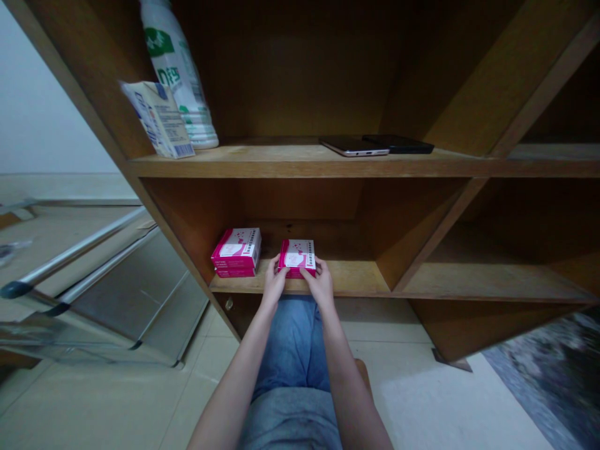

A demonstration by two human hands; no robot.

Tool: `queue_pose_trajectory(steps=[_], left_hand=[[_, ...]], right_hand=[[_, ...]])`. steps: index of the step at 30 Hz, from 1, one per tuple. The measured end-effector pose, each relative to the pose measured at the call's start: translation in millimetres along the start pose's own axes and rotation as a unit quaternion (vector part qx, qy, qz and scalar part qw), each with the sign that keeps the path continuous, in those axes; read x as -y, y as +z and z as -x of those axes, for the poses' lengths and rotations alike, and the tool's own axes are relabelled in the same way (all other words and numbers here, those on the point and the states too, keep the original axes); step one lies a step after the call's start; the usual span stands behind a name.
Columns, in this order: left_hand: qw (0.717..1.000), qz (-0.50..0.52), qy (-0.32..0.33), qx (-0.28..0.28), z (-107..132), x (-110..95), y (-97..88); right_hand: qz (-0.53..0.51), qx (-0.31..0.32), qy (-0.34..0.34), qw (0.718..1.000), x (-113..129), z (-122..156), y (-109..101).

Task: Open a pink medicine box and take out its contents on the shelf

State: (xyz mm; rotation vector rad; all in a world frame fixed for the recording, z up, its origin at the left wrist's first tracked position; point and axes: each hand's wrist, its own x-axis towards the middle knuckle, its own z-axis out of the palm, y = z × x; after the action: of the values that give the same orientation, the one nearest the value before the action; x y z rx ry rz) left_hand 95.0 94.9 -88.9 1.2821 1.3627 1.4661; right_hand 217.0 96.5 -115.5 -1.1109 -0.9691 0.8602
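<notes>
Left hand and right hand both grasping one pink-and-white box, fingers closed on its near corners, one hand on each side, box between them at fingertip level. Can't tell if the box is touching the lower shelf board of the wooden shelf unit or is held just above it, but it sits right at the board's front part. Second pink-and-white box stands on that board just left of the left hand, near the held box but not touching it, neither hand on it. Above the hands, on the upper shelf board, a silver smartphone lies partly over a black smartphone, up and to the right. Up and left of the hands, same board, a small carton tilts against a white plastic bottle, top cut off by the frame. Below the hands are the person's blue jeans and grey shirt. Far left of the hands, a metal-framed rack leans; far right, a dark rug lies on the tiled floor.
</notes>
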Motion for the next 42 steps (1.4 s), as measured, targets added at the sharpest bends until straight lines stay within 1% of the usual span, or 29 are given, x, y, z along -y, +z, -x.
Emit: queue_pose_trajectory(steps=[4, 7, 11, 14, 17, 20, 26, 30, 32, 36, 40, 42], left_hand=[[0.999, -0.028, 0.035, 0.007, -1.0, 8.9, 0.0], [0.998, -0.032, 0.045, 0.005, -1.3, 9.9, -0.5], [1.0, -0.01, 0.025, 0.005, -1.1, 4.6, -1.4], [1.0, 0.005, 0.008, 0.016, -1.4, 1.1, -3.2], [0.999, 0.012, -0.001, 0.03, -1.9, 0.1, -5.5], [0.999, 0.007, -0.004, 0.032, -2.4, 0.4, -6.9], [0.999, -0.006, -0.011, 0.032, -3.1, 0.6, -7.1], [0.999, -0.002, -0.017, 0.039, -2.9, 0.3, -8.9], [0.998, 0.001, -0.018, 0.052, -2.7, -0.6, -10.5], [0.994, 0.032, -0.038, 0.099, -1.2, -4.2, -14.6], [0.988, 0.05, -0.051, 0.139, 0.9, -6.1, -19.3], [0.985, 0.048, -0.05, 0.156, 0.3, -4.5, -21.8]], right_hand=[[0.003, 0.006, -0.006, 1.0, -0.3, -0.9, -0.1], [0.005, 0.001, -0.019, 1.0, -2.0, -0.7, -0.3], [0.013, -0.001, -0.031, 0.999, -4.5, 0.2, 0.1], [0.029, -0.002, -0.034, 0.999, -5.6, 1.1, 0.6], [0.052, -0.013, -0.043, 0.998, -6.5, 2.1, 1.2], [0.062, -0.024, -0.049, 0.997, -7.8, 2.4, 2.0], [0.051, -0.026, -0.048, 0.997, -12.1, 1.8, 3.3], [0.017, -0.009, -0.038, 0.999, -11.3, 1.6, 1.4], [-0.019, 0.007, -0.024, 0.999, -8.3, 2.0, -0.5], [-0.08, 0.04, 0.008, 0.996, -0.3, 4.2, -4.8], [-0.096, 0.062, 0.019, 0.993, 2.5, 5.5, -7.6], [-0.086, 0.068, 0.009, 0.994, 0.7, 5.9, -9.0]])
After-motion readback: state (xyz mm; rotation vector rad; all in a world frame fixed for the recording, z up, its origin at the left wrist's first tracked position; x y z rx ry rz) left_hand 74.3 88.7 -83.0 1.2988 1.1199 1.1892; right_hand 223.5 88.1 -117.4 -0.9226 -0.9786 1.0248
